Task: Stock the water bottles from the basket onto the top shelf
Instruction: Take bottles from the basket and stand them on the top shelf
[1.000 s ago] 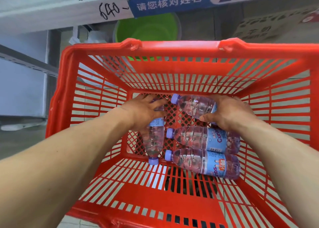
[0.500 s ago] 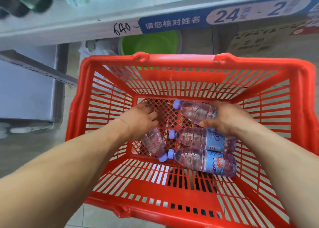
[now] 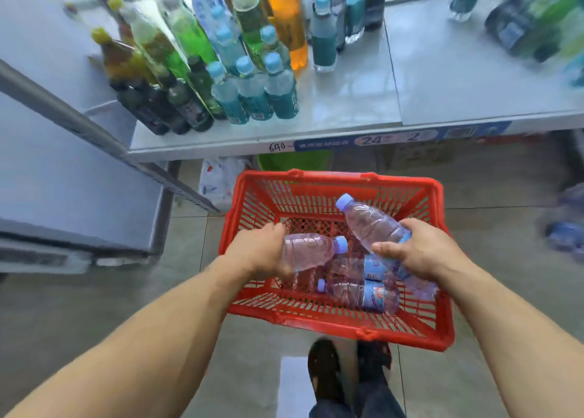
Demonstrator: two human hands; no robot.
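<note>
A red plastic basket (image 3: 410, 332) stands on the floor below the grey shelf (image 3: 442, 95). My left hand (image 3: 259, 253) grips a clear water bottle (image 3: 309, 250) by its base, cap pointing right, lifted above the basket. My right hand (image 3: 414, 250) grips a second water bottle (image 3: 369, 224) around its blue label, cap tilted up and to the left. Two more water bottles (image 3: 357, 294) with blue labels lie on the basket's floor beneath my hands.
Several drink bottles (image 3: 252, 70) crowd the shelf's left part, more stand at the far right (image 3: 524, 22), with bare shelf between. A grey cabinet (image 3: 63, 180) stands left. A green tub (image 3: 294, 160) sits under the shelf. My feet (image 3: 347, 376) are behind the basket.
Both hands have lifted their bottles off the basket floor. The camera has pulled back and up, so the shelf top and its bottles are now in view.
</note>
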